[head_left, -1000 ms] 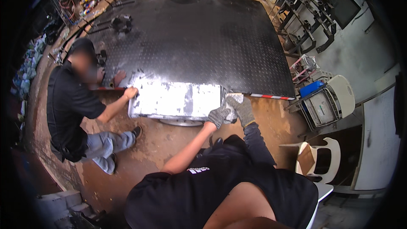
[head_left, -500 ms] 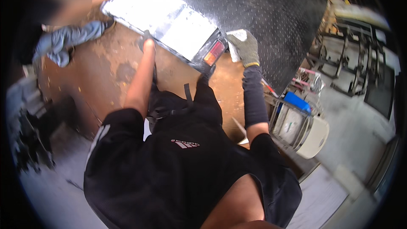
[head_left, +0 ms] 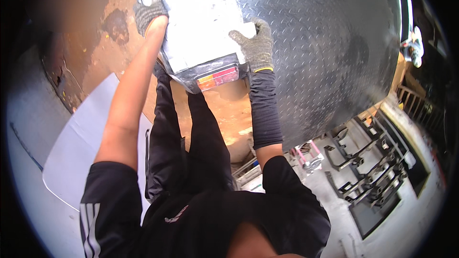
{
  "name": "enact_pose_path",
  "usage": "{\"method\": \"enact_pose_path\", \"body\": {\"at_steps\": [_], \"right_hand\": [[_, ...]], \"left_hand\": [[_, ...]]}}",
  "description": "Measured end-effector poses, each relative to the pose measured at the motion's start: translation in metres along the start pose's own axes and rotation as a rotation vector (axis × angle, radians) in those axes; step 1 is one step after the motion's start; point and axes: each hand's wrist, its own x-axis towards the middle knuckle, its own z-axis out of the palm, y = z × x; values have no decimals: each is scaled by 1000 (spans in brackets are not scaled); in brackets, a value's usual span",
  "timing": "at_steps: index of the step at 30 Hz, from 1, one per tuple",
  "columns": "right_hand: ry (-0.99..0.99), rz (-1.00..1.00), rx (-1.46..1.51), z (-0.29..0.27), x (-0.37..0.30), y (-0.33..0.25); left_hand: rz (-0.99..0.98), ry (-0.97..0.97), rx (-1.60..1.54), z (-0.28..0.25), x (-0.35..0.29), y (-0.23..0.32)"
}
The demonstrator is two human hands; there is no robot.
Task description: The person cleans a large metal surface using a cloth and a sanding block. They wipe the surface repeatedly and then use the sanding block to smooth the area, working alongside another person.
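Since half a second ago the view is tilting further down and closing in, and the white panel (head_left: 191, 19) is now filling the top of the picture; the co-worker seen at its far end a second ago is no longer in view. The left hand (head_left: 149, 12), in a grey knit glove, is gripping the panel's left edge, and the right hand (head_left: 256, 43), gloved alike, is grasping its right corner, fingers curled over the rim. The panel is lying against the black tread-plate surface (head_left: 325, 43), its near end with a red and amber lamp strip (head_left: 217, 77) hanging over the brown floor (head_left: 119, 24). By judgement, the person is taking this end under closer control. The panel's far end is cut off by the frame, its underside is hidden, and whether it is resting or lifted cannot be told.
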Motion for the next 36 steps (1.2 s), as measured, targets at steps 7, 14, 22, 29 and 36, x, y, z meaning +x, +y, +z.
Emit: {"method": "enact_pose_path", "body": {"at_steps": [7, 14, 22, 29, 36], "right_hand": [[-276, 8, 152, -1, 22, 28], [-130, -350, -66, 12, 49, 0], [-8, -351, 73, 19, 19, 27], [-127, -519, -302, 5, 33, 21], [-117, -486, -236, 17, 46, -1]], "left_hand": [[30, 99, 55, 22, 5, -17], [160, 58, -197, 2, -8, 10], [71, 99, 22, 1, -11, 5], [73, 74, 31, -3, -11, 2], [-93, -448, -64, 10, -7, -39]]}}
